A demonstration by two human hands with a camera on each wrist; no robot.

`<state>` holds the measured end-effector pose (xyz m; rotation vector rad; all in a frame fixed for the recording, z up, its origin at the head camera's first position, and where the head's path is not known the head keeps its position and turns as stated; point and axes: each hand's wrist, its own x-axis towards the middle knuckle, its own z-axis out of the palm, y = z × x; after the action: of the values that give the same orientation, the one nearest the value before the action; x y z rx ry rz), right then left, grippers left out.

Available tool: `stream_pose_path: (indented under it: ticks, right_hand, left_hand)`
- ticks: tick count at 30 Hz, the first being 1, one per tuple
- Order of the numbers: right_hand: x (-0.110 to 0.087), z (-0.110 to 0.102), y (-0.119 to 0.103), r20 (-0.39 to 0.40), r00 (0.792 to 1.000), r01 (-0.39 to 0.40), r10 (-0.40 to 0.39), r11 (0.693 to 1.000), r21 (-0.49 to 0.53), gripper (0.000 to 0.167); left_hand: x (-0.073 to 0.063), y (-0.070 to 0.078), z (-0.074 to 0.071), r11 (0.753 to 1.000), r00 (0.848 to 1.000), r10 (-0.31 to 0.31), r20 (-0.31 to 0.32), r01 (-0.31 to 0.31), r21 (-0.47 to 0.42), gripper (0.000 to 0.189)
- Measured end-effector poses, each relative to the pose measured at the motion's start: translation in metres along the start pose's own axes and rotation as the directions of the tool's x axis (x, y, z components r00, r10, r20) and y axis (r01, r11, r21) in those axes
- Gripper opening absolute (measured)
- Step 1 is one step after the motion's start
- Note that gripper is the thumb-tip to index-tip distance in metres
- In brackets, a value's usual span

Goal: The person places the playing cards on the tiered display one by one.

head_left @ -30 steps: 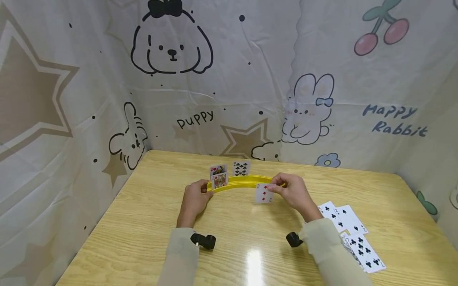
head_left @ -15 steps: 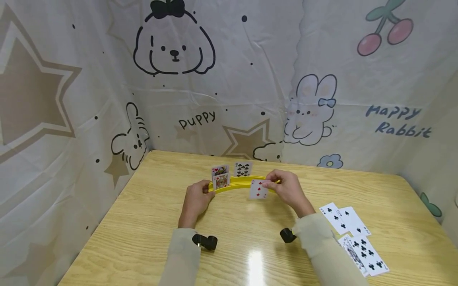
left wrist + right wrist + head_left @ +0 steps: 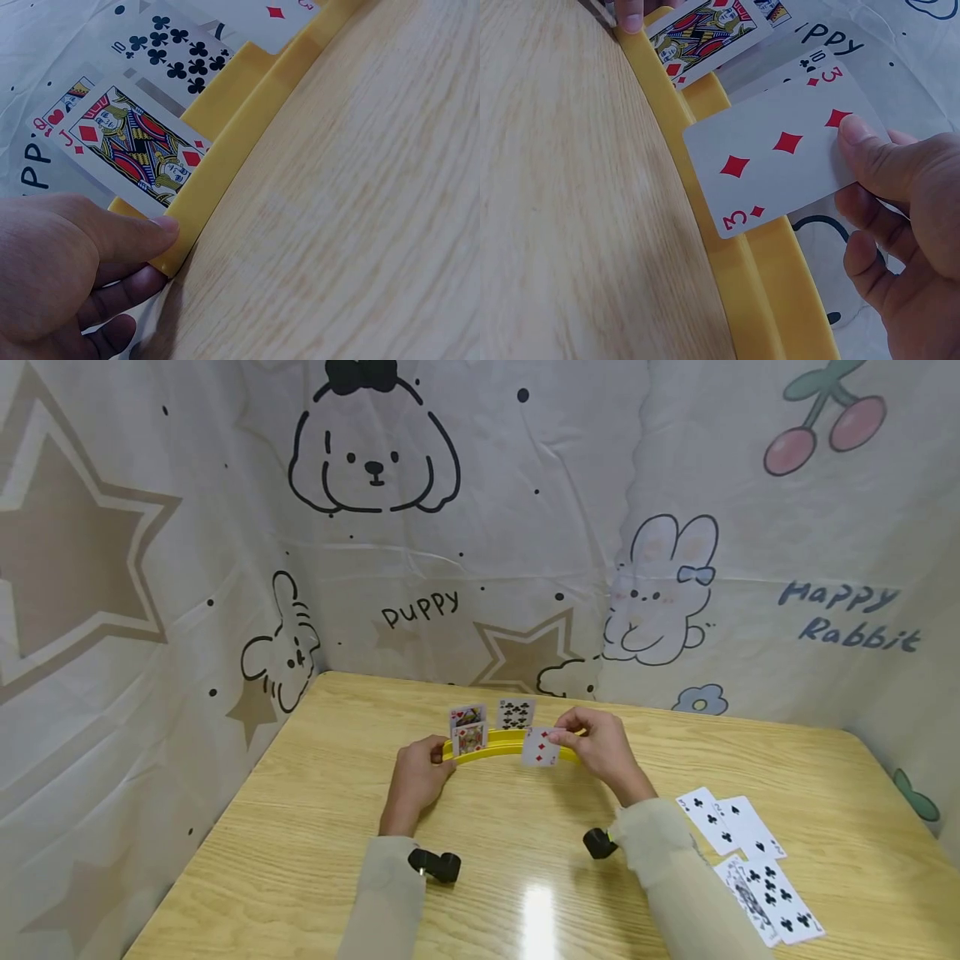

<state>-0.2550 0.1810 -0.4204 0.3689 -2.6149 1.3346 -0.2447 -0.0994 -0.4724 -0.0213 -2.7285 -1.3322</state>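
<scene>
A curved yellow card holder [image 3: 217, 176] stands on the table, and my left hand [image 3: 417, 777] grips its left end between thumb and fingers. My right hand [image 3: 600, 745] pinches a three of diamonds [image 3: 780, 154] by its upper right part. The card's lower edge overlaps the holder's front rail in the right wrist view. Near the left hand, a jack of diamonds [image 3: 135, 146] stands in the front slot. Behind it a queen of hearts [image 3: 468, 713] shows only partly. Further right in the back row is a ten of clubs [image 3: 515, 714].
On the table at the right lie a three of clubs [image 3: 707, 818], a two of spades [image 3: 750, 827], a seven of clubs [image 3: 786, 902] and a partly covered face card [image 3: 742, 893]. A printed curtain [image 3: 480, 527] hangs behind the wooden table [image 3: 315, 860].
My right hand has carried the three of diamonds left and up to the holder's front rail. The left hand keeps its grip on the holder's end.
</scene>
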Motion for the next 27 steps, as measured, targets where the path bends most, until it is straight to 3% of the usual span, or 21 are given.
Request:
stream_pose_path:
  ticks: [10,27]
  right_hand:
    - [0.009,0.006,-0.003,-0.023,1.0,0.012,-0.011,1.0,0.013,0.009]
    - [0.022,0.017,-0.009,0.013,1.0,-0.006,0.006,1.0,0.017,0.009]
  left_hand:
    - [0.0,-0.001,-0.001,1.0,1.0,0.001,0.005,-0.001,0.001,0.037]
    - [0.0,-0.001,-0.001,1.0,1.0,0.0,0.012,0.0,-0.005,0.036]
